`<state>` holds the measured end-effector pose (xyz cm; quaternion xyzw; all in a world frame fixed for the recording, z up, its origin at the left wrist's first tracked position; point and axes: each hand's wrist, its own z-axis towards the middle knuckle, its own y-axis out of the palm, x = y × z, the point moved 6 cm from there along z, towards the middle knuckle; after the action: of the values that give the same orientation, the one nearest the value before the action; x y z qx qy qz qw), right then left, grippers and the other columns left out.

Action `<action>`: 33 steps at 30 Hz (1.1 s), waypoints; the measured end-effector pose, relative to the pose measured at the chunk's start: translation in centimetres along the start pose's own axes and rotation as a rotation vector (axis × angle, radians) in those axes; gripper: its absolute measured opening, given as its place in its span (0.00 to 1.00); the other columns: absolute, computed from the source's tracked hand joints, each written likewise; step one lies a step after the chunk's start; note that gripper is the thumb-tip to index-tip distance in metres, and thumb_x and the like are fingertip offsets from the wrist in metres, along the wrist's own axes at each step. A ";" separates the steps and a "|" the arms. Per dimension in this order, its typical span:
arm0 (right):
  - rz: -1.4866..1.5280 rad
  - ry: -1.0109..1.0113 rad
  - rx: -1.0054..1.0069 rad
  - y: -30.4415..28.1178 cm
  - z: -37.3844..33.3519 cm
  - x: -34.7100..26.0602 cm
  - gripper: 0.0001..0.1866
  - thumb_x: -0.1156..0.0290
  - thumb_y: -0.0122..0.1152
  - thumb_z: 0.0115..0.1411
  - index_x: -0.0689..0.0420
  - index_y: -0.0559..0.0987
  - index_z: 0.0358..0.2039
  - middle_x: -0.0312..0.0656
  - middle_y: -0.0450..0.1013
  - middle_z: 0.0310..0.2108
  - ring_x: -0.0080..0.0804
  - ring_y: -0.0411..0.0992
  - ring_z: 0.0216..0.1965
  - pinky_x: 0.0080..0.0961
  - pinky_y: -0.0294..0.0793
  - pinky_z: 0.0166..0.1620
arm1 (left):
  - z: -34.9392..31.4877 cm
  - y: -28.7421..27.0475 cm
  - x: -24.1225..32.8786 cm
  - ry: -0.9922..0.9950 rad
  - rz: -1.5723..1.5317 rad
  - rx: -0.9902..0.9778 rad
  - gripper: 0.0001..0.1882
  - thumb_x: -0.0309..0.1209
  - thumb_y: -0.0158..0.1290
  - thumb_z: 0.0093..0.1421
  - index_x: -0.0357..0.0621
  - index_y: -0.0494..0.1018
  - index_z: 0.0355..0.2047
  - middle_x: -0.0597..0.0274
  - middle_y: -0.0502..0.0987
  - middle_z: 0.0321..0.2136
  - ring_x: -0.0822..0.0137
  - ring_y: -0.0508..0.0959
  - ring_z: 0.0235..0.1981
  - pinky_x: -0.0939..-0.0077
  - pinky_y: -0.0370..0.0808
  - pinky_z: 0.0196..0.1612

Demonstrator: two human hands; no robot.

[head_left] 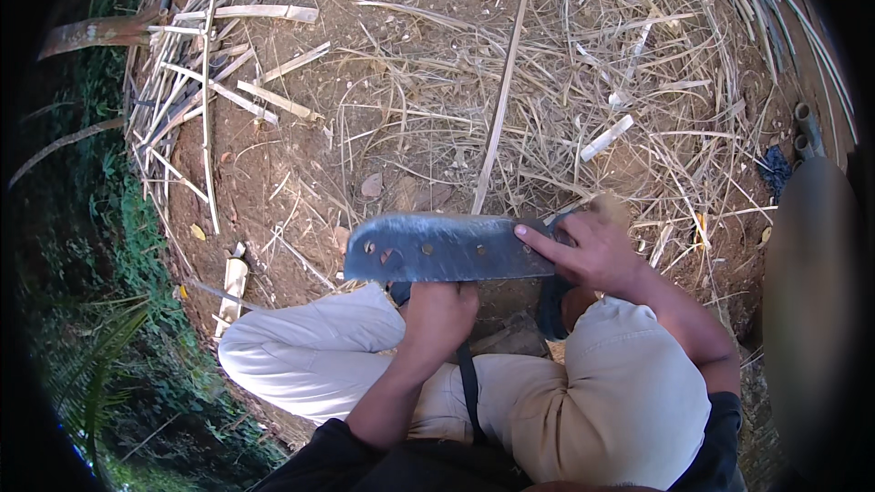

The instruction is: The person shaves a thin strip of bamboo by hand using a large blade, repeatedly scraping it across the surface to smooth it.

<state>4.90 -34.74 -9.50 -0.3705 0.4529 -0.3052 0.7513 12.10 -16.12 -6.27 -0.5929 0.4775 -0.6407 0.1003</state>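
A broad dark cleaver-like knife [447, 249] with several round holes lies level across the front of my lap. My right hand [592, 251] is closed at its right end, the index finger stretched along the blade. Just below the blade is my left hand [440, 314], curled, its fingertips covered by the metal. A long, thin bamboo strip [503, 96] runs from the far edge down behind the blade, in line with my left hand's closed fingers; the grip itself is hidden.
Shavings and thin strips [620, 91] litter the dirt ahead. Split sticks [173, 100] are piled at the left beside green plants [118, 310]. Long strips [775, 18] lie at the far right, near hollow tubes [804, 132]. My bent legs [629, 401] flank the work.
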 end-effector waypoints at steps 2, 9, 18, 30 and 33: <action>-0.032 0.177 -0.089 0.3 0.2 2.8 0.42 0.72 0.66 0.45 0.38 0.68 0.64 0.39 0.66 0.24 0.36 0.68 0.20 0.34 0.69 0.25 | -0.4 0.2 -0.7 -0.040 0.012 -0.039 0.07 0.27 0.50 0.62 0.33 0.70 0.36 0.38 0.74 0.19 0.36 0.76 0.25 0.49 0.70 0.30; -0.066 0.105 -0.087 -0.2 1.0 1.3 0.39 0.67 0.65 0.49 0.31 0.68 0.63 0.34 0.62 0.21 0.27 0.65 0.18 0.31 0.63 0.22 | 0.0 0.1 0.1 -0.117 0.014 -0.062 0.08 0.28 0.50 0.64 0.34 0.72 0.38 0.41 0.75 0.26 0.46 0.77 0.31 0.59 0.70 0.35; -0.039 0.065 -0.045 -0.1 1.5 0.1 0.38 0.68 0.63 0.48 0.31 0.70 0.62 0.32 0.59 0.20 0.28 0.63 0.19 0.31 0.58 0.24 | -0.2 0.4 -2.3 -0.324 -0.307 -0.214 0.12 0.31 0.49 0.64 0.34 0.72 0.43 0.52 0.76 0.30 0.62 0.75 0.34 0.67 0.71 0.39; -0.047 0.150 -0.069 0.6 1.0 3.9 0.39 0.73 0.62 0.48 0.27 0.70 0.62 0.35 0.60 0.22 0.32 0.65 0.22 0.31 0.67 0.26 | 0.2 0.7 -1.4 -0.652 -0.700 -0.348 0.09 0.33 0.46 0.69 0.42 0.72 0.42 0.71 0.65 0.17 0.79 0.62 0.16 0.80 0.58 0.19; -0.100 0.138 -0.069 -0.3 1.3 3.9 0.38 0.72 0.62 0.49 0.26 0.71 0.61 0.34 0.60 0.21 0.30 0.65 0.21 0.31 0.66 0.26 | 0.3 0.3 -1.5 -0.734 -0.766 -0.380 0.07 0.33 0.47 0.69 0.43 0.70 0.41 0.74 0.64 0.18 0.83 0.59 0.15 0.82 0.55 0.17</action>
<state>7.58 -37.67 -10.62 -0.3963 0.4949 -0.3514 0.6889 12.60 -15.34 -7.55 -0.9156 0.2687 -0.2857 -0.0883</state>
